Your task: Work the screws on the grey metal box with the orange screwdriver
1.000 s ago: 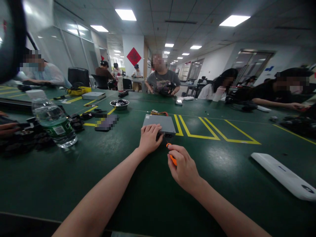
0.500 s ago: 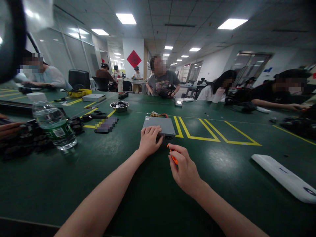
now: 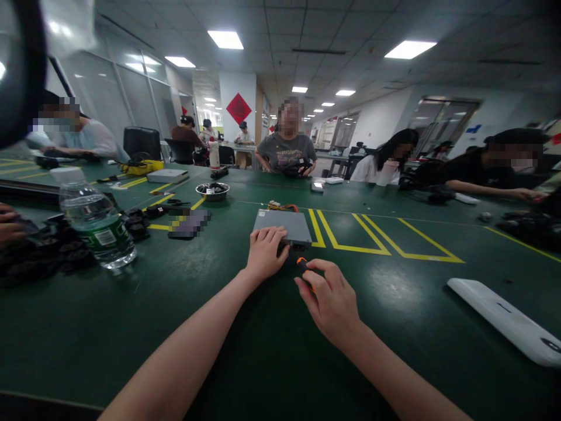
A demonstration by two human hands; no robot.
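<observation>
A flat grey metal box with coloured wires at its far end lies on the green table. My left hand rests on the box's near left corner, fingers curled over the edge. My right hand is closed round an orange-handled screwdriver, whose tip points at the box's near side.
A water bottle and black parts stand at the left. A metal bowl and a blurred flat object lie beyond. A white device lies at the right. Yellow lines mark the table. Several people sit around the far side.
My right hand has pushed the screwdriver forward, closer to the box's near side. My left hand stays on the box. The view has tilted slightly.
</observation>
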